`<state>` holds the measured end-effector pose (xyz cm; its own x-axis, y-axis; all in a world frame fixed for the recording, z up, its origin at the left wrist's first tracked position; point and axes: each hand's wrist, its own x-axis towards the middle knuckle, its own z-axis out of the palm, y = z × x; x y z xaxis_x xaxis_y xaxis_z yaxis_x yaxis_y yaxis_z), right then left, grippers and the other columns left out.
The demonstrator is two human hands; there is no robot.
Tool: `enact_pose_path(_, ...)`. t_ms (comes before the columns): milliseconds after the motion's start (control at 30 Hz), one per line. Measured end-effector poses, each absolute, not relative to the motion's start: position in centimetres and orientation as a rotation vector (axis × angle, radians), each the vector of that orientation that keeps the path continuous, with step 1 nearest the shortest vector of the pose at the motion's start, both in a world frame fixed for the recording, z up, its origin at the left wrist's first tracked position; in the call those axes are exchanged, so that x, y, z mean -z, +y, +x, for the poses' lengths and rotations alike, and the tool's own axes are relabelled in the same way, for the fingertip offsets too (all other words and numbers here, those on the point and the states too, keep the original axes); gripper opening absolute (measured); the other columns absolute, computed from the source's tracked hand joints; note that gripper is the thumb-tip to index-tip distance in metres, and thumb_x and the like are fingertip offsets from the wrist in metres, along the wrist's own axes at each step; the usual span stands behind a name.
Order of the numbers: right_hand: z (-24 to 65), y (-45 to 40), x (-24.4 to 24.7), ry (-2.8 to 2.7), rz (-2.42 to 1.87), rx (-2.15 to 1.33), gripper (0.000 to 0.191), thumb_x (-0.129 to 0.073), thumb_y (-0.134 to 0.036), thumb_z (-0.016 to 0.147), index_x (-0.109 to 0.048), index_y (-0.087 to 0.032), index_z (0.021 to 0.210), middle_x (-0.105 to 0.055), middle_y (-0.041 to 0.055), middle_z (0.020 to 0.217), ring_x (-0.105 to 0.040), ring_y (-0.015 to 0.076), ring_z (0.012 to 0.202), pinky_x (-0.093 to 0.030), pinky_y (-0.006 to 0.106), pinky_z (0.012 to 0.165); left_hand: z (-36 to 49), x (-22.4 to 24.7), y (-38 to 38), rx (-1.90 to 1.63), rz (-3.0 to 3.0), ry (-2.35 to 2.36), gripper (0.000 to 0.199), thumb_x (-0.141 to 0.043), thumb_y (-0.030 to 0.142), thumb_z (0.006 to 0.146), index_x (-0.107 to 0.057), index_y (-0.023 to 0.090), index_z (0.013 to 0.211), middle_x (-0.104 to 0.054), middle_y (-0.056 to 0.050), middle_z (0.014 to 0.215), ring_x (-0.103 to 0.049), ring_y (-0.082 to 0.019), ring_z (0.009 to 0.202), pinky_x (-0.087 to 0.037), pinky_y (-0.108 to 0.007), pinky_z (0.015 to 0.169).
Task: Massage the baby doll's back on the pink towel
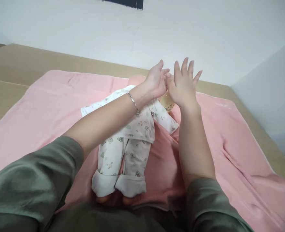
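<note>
A doll in a white printed outfit (138, 129) lies on its back on a pink blanket (67, 93), with its feet toward me and its trouser cuffs rolled up. Its head is mostly hidden behind my left forearm. My left hand (155, 80) is raised near the doll's far end, palm turned up, fingers loosely curled and empty. Right beside it, my right hand (184, 83) is held with fingers spread and the back of the hand toward me. The two hands meet or nearly meet at the fingertips. Partly covered by them, a clear container of yellowish liquid (167, 102) stands by the doll's sleeve.
Beneath the blanket is a light wooden table (21, 61), whose far edge runs along a white wall (84, 35). A dark panel (130, 3) hangs at the top. Another wall section (273, 83) borders the right side.
</note>
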<state>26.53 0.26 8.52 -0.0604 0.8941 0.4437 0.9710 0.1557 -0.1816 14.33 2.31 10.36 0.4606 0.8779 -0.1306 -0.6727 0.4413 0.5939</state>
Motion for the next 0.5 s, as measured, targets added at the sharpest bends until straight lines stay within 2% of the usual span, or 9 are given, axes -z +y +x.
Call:
enact_pose_path(133, 25.3, -0.1, -8.5, -1.994, -1.824, 0.206, 0.073, -0.007, -0.057, 0.11, -0.046, -0.02, 0.16, -0.036, 0.0147, 0.174, -0.026, 0.0388, 0.165, -0.007, 0.076, 0.131, 14.4, -11.1, 0.8, -0.885, 0.589, 0.381, 0.063, -0.017, 0.054, 0.114, -0.054, 0.02, 0.15, -0.071, -0.008, 0.141, -0.035, -0.033, 0.16, -0.036, -0.043, 0.134)
enact_pose_path(267, 25.0, -0.3, -8.6, -1.99, -1.845, 0.219, 0.062, -0.018, -0.046, 0.111, -0.06, -0.015, 0.144, -0.058, 0.0207, 0.157, -0.045, 0.0401, 0.155, -0.017, 0.074, 0.129, 13.3, -11.1, 0.0, -0.901, 0.583, 0.544, 0.058, -0.021, 0.049, 0.114, -0.05, 0.018, 0.155, -0.066, -0.008, 0.148, -0.034, -0.032, 0.161, -0.034, -0.041, 0.135)
enact_pose_path(333, 24.9, -0.3, -8.6, -1.973, -1.872, 0.229, 0.054, -0.023, -0.041, 0.11, -0.069, -0.016, 0.124, -0.071, 0.02, 0.135, -0.054, 0.0398, 0.146, -0.023, 0.071, 0.127, 12.2, -10.8, -0.6, -0.903, 0.574, 0.676, 0.056, -0.028, 0.042, 0.113, -0.043, 0.015, 0.16, -0.059, -0.009, 0.155, -0.032, -0.029, 0.163, -0.033, -0.039, 0.135)
enact_pose_path(400, 24.7, -0.2, -8.6, -1.938, -1.879, 0.241, 0.048, -0.027, -0.036, 0.109, -0.07, -0.018, 0.098, -0.076, 0.0156, 0.109, -0.064, 0.0369, 0.129, -0.03, 0.066, 0.124, 10.6, -10.6, -1.4, -0.892, 0.591, 0.771, 0.058, -0.036, 0.038, 0.11, -0.038, 0.014, 0.163, -0.054, -0.01, 0.161, -0.031, -0.027, 0.163, -0.031, -0.038, 0.135)
enact_pose_path(467, 24.4, 0.1, -8.6, -1.886, -1.882, 0.239, 0.044, -0.031, -0.032, 0.107, -0.06, -0.02, 0.076, -0.069, 0.009, 0.084, -0.069, 0.0306, 0.106, -0.038, 0.059, 0.118, 8.8, -10.5, -2.1, -0.904, 0.616, 0.812, 0.061, -0.039, 0.035, 0.107, -0.037, 0.016, 0.164, -0.051, -0.012, 0.164, -0.033, -0.027, 0.162, -0.029, -0.038, 0.136)
enact_pose_path(500, 24.2, 0.2, -8.7, -1.854, -1.898, 0.225, 0.042, -0.034, -0.029, 0.105, -0.053, -0.021, 0.068, -0.062, 0.0054, 0.073, -0.067, 0.0261, 0.091, -0.043, 0.055, 0.112, 7.8, -10.5, -2.3, -0.923, 0.619, 0.824, 0.061, -0.04, 0.033, 0.106, -0.037, 0.016, 0.165, -0.052, -0.012, 0.163, -0.036, -0.027, 0.161, -0.029, -0.038, 0.136)
